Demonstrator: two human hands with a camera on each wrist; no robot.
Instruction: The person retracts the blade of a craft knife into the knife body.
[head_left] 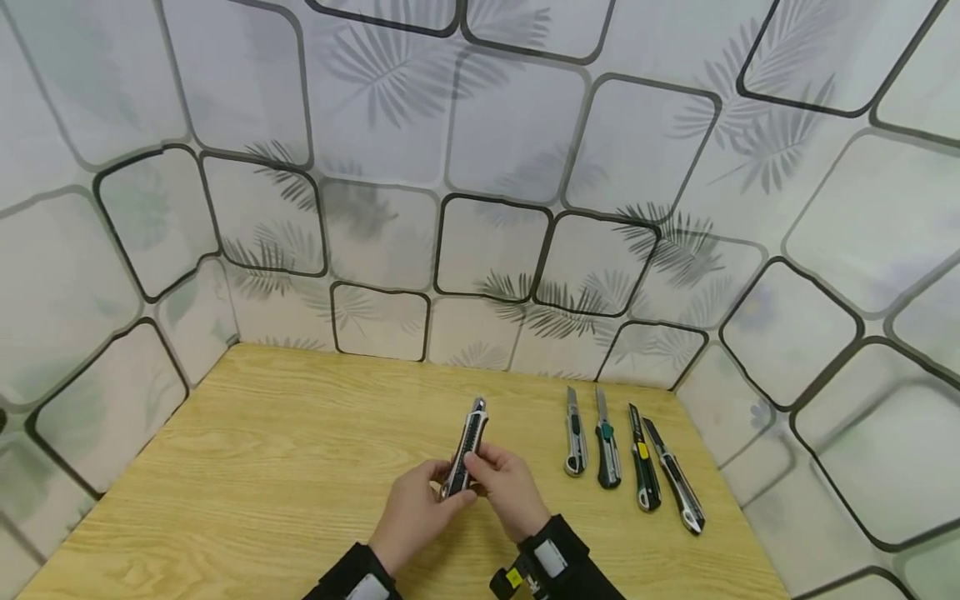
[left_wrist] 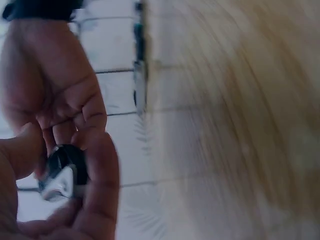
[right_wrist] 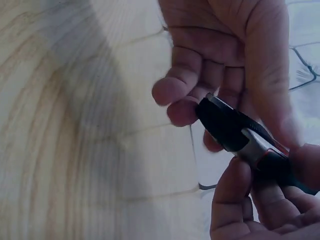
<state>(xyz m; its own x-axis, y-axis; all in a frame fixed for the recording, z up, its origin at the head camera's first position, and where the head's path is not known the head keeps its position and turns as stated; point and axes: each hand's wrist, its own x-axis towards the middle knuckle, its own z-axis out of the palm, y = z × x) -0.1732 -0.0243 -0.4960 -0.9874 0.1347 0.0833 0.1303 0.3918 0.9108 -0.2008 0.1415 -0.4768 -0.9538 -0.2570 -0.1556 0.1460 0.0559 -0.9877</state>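
In the head view, both hands hold one black-and-silver utility knife [head_left: 472,433] over the wooden table, its nose pointing away. My left hand [head_left: 416,508] grips the rear part, thumb in front and fingers around the far side. Higher up the body, my right hand [head_left: 513,492] pinches it, thumb lying across the slider face. Only a short grey tip shows at the front. The left wrist view shows the silver-trimmed end of the utility knife [left_wrist: 62,182] between fingers. Seen from the right wrist, the utility knife [right_wrist: 225,127] has a dark end, a silver band and thin red trim.
To the right, several more utility knives lie side by side: a grey one [head_left: 575,437], a teal-accented one [head_left: 607,442], a black one with a yellow slider [head_left: 643,458] and a black-and-silver one [head_left: 675,479]. Leaf-patterned panels [head_left: 382,321] border the table [head_left: 285,450].
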